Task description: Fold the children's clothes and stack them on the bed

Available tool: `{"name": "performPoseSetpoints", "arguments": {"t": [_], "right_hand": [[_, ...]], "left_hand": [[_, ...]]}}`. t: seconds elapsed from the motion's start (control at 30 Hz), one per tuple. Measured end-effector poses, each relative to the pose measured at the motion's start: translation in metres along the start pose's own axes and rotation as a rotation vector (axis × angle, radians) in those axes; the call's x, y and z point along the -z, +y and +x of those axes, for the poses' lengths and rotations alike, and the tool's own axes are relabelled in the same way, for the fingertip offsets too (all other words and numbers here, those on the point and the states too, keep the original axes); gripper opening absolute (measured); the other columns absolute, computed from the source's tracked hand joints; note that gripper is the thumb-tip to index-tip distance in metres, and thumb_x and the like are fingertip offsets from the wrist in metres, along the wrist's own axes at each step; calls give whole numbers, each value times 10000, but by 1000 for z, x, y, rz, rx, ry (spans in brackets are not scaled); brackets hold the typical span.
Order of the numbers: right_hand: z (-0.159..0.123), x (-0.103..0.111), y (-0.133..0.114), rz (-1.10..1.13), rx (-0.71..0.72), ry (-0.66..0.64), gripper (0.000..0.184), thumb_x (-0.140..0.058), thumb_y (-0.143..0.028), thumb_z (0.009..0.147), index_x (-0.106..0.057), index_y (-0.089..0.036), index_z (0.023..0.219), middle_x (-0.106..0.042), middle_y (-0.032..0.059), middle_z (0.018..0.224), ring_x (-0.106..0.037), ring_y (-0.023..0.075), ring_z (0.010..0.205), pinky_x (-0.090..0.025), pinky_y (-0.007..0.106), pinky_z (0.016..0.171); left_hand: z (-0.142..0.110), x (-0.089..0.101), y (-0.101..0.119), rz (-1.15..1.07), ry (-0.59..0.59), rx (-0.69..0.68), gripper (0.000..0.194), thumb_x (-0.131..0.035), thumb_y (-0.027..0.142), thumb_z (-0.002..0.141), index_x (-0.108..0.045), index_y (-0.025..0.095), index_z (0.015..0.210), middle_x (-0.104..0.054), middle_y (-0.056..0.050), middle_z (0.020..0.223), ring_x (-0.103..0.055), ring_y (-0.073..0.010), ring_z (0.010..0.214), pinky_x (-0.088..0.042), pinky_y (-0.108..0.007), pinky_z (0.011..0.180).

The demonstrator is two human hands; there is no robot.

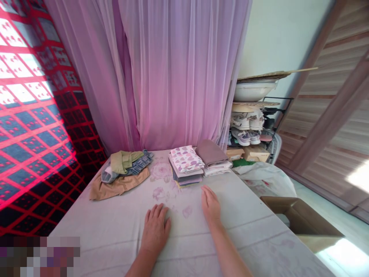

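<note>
My left hand (156, 227) rests palm down on the flowered bedsheet (184, 238), fingers stretched forward and holding nothing. My right hand (211, 204) is turned on its edge, fingers extended, with no object seen in it. Just beyond its fingertips stands a stack of folded clothes (188, 175), topped by a folded white cloth with purple and pink hearts (187, 158). Beside that stack, a folded brown cloth (211, 153) lies on folded white cloth (217, 168). Farther left is a loose heap with a green garment (124, 161), a blue denim piece (140, 165) and tan cloth (121, 186).
Purple curtains (178, 77) hang behind the bed. At the right stand a shoe rack (281, 111) with shoes (245, 136) and a white basin (253, 91), plus an open cardboard box (305, 219) beside the bed edge. A red-and-black checked cloth (69, 161) hangs at left.
</note>
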State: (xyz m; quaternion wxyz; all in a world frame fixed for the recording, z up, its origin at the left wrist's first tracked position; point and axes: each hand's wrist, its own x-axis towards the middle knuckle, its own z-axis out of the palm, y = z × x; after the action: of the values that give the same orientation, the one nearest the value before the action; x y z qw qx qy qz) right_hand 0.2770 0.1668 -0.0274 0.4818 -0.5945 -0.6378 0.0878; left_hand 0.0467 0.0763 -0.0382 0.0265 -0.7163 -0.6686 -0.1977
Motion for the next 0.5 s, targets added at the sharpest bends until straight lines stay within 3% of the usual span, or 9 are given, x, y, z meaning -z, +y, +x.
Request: {"name": "performPoseSetpoints", "arguments": {"t": [0.13,0.37,0.5], "right_hand": [[-19,-15,-24,242,-189,-192,456,-328,-479,864,-683,-225,996,-738,74,990,-701,215,840,-530,341,814],[-29,-29,-51,417,-324,-227,491,-387,-591,805,-661,-207,939,-747,84,864,-696,216,685,-538,317,689],[-31,-32,-44,495,-406,-202,530,-433,-637,770,-663,-186,930,-741,98,832,-690,222,671,-539,313,632]], "left_hand": [[0,7,6,-34,-13,28,357,-484,227,857,-615,234,1189,-581,-85,1315,-462,-271,1272,-314,-512,1083],[-5,3,6,-121,-19,71,353,-498,243,854,-612,236,1188,-574,-76,1332,-445,-270,1291,-290,-528,1107],[5,-7,-20,-168,2,46,412,-490,266,859,-576,226,1260,-558,-102,1353,-477,-247,1272,-365,-483,1075]]}}
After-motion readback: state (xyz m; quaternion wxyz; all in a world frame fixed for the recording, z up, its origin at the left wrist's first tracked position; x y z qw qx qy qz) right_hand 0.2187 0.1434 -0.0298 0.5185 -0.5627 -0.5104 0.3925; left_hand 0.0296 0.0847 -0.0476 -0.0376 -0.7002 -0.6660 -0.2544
